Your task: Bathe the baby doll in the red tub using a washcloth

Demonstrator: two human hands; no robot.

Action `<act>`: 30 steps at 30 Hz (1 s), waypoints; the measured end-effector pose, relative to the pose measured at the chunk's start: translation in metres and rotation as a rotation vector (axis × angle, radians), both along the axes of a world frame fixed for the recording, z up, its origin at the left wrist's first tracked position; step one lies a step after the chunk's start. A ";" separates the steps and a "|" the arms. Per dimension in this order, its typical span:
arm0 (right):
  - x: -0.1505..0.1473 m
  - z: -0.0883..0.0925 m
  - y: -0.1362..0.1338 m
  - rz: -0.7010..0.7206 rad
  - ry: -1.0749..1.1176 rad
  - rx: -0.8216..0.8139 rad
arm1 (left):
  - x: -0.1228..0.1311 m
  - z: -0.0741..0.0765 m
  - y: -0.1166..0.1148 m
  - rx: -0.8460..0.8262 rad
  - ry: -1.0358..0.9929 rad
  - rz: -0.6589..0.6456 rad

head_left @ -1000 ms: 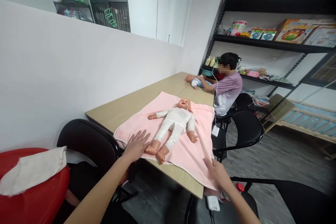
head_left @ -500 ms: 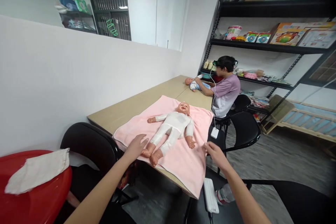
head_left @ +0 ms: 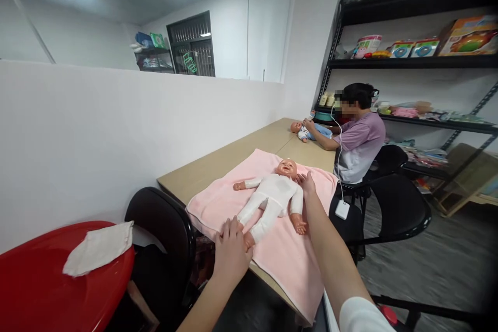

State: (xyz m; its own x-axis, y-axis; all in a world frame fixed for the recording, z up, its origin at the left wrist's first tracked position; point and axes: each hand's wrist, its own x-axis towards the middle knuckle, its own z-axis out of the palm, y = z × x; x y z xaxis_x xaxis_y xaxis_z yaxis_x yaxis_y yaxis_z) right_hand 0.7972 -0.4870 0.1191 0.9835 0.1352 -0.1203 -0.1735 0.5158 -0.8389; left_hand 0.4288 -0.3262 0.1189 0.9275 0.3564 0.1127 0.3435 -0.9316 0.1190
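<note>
A baby doll [head_left: 274, 189] in a white suit lies face up on a pink towel [head_left: 218, 187], its head toward the far side of the table [head_left: 187, 166]. My left hand [head_left: 232, 249] is over the doll's feet, its fingers wrapped round them and largely covering them. Beside the doll's head and shoulder, on the right, is my right hand [head_left: 307, 184], fingers apart; its fingertips are close to the doll's neck.
A person [head_left: 360, 129] sits at the table's far end, handling another doll [head_left: 303, 129]. A red stool [head_left: 39, 280] with a white cloth [head_left: 99, 249] stands at the left. Black chairs [head_left: 400, 207] flank the table, and shelves [head_left: 408, 62] stand behind.
My left hand has moved right onto the doll's feet. My right hand has reached forward from the towel's right edge to the doll's head. The view has tilted up and left.
</note>
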 end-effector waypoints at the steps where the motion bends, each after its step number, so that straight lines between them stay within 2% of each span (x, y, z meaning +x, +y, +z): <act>1: 0.004 -0.004 0.001 0.002 0.025 0.007 | -0.001 -0.001 -0.003 -0.005 -0.002 0.005; 5: 0.014 -0.018 0.002 0.015 0.106 0.043 | -0.009 -0.005 -0.018 -0.062 -0.056 -0.014; 9: 0.020 -0.023 -0.003 0.063 0.146 0.063 | -0.015 -0.008 -0.027 -0.140 -0.139 -0.029; 16: 0.027 -0.026 -0.008 0.109 0.236 -0.036 | -0.024 -0.010 -0.015 -0.135 -0.128 -0.045; 18: 0.028 -0.027 -0.011 0.138 0.250 -0.058 | -0.022 -0.003 -0.010 -0.145 -0.053 -0.016; 21: 0.028 -0.027 -0.015 0.206 0.262 -0.086 | -0.011 0.016 -0.008 -0.152 0.104 0.036; 25: 0.028 -0.026 -0.018 0.399 0.234 -0.088 | 0.006 0.041 -0.010 -0.158 0.287 0.066; 27: 0.028 -0.027 -0.018 0.509 0.207 -0.056 | 0.012 0.046 -0.009 -0.155 0.322 0.056; 30: 0.027 -0.028 -0.013 0.606 0.183 -0.022 | 0.021 0.046 -0.006 -0.126 0.331 0.029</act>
State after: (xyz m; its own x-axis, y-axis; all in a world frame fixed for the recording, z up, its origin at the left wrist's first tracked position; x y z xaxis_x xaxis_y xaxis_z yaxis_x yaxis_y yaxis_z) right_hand 0.8237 -0.5003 0.0915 0.6963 0.6571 -0.2887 -0.5711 0.2635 -0.7774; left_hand 0.4495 -0.3319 0.1646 0.8957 0.3748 -0.2391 0.4085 -0.9061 0.1099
